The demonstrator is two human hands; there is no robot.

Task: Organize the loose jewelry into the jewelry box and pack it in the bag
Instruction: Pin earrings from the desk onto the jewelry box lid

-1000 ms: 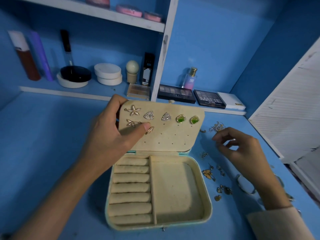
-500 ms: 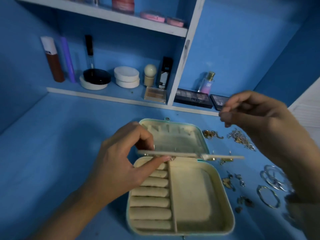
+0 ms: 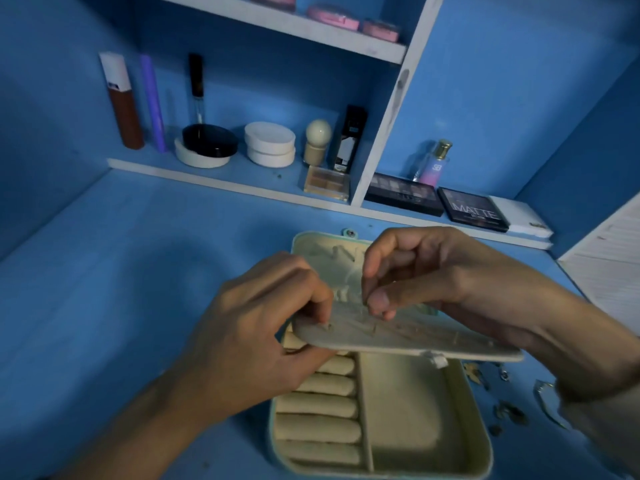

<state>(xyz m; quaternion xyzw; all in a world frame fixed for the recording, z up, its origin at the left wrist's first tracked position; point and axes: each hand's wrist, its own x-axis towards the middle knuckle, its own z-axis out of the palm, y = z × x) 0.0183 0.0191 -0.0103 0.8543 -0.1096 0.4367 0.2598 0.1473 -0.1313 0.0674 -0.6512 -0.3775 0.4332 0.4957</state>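
Observation:
The cream jewelry box [image 3: 481,441] lies open on the blue table, its lid [image 3: 318,251] flat behind it. Ring rolls [image 3: 318,407] fill its left half and the right compartment is bare. The hinged earring panel [image 3: 415,337] is tipped down almost level over the box, back side up, with earring posts poking through. My left hand [image 3: 256,334] pinches the panel's left edge. My right hand [image 3: 433,271] hovers over the panel, thumb and forefinger pinched on a tiny earring back at a post. Loose jewelry [image 3: 509,410] lies to the right of the box.
A low shelf at the back carries cosmetics: bottles [image 3: 124,102], round compacts [image 3: 270,143], a perfume bottle [image 3: 433,164] and eyeshadow palettes [image 3: 474,209]. A white louvred panel [image 3: 609,258] stands at the right edge. No bag is visible.
The earring panel has swung from upright to nearly flat, held by my left hand. My right hand left the loose jewelry, rose, and came down onto the panel's back.

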